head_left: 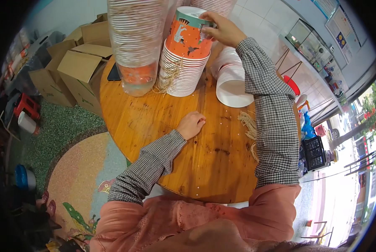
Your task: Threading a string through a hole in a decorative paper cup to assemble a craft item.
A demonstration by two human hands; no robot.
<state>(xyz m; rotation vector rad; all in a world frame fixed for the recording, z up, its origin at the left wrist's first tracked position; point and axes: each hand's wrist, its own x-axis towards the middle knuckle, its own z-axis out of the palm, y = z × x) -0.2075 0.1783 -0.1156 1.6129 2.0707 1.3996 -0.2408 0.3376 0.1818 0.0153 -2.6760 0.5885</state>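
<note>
Right hand is up and reaching far across the desk, fingers pinched on the rim of the orange printed paper bowl. That bowl sits upside down on top of the stack of white bowls, its axis leaning slightly off vertical. Left hand is resting on the round wooden desk, fingers curled loosely, holding nothing, well short of the stack. So the bowl lies ahead of both hands, away from the person, with the right one already on it. Just right of the stack lies a second white bowl stack tipped on its side; a wrapped sleeve of bowls stands to the left, and cardboard boxes sit beyond the desk's edge.
</note>
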